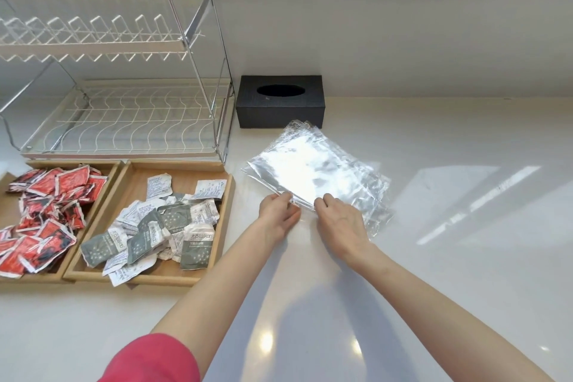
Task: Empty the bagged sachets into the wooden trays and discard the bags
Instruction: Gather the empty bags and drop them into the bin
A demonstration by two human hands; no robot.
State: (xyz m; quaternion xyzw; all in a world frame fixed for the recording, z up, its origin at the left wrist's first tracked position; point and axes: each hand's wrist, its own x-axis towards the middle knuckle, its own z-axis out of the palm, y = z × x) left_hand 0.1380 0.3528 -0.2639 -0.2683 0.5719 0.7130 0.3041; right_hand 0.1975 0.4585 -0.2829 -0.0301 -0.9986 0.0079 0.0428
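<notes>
Clear plastic bags (313, 167) lie flat and overlapping on the white counter, right of the trays. My left hand (277, 215) pinches the near edge of the bags. My right hand (341, 220) grips the same edge just to the right. The right wooden tray (228, 205) holds several grey and white sachets (155, 226). The left wooden tray (113, 177) holds a heap of red sachets (46, 211). One white sachet hangs over the right tray's front rim.
A white wire dish rack (124, 115) with chrome frame stands behind the trays. A black tissue box (280, 105) sits against the wall just beyond the bags. The glossy white counter (449, 226) stretches right and toward me.
</notes>
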